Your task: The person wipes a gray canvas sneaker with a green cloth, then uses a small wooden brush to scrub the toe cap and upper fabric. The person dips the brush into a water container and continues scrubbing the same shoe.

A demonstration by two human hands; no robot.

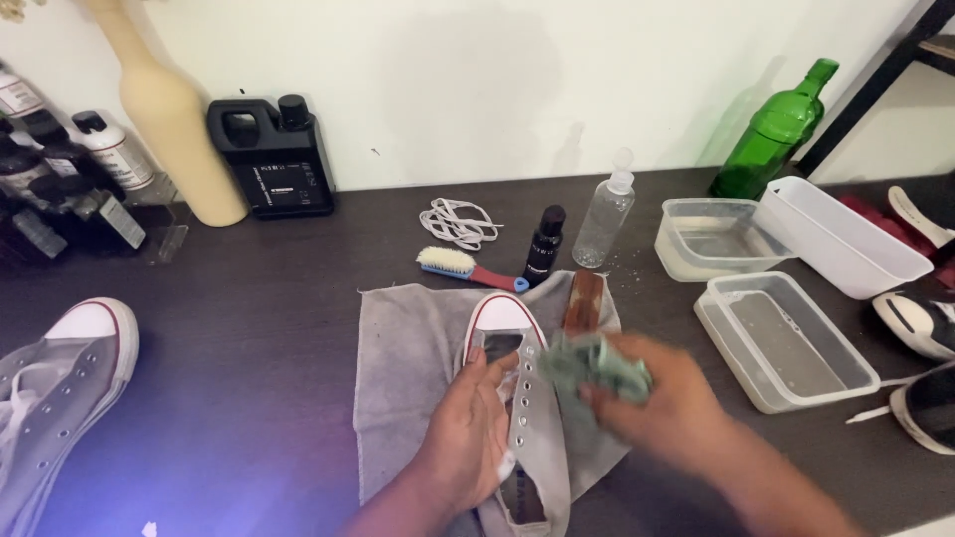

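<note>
My left hand [466,438] is clamped on the grey sneaker [517,398], which lies toe at twelve o'clock on the grey towel [408,368]. My right hand [662,403] is closed around a crumpled green cloth [594,363] (blurred) touching the sneaker's three o'clock side.

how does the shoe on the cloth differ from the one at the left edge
The shoe on the cloth lies on a grey cloth, held by the left hand; the left shoe rests untouched on the bare table. The right hand holds a green rag at the first only. Both are grey, white-toed, unlaced.
</note>
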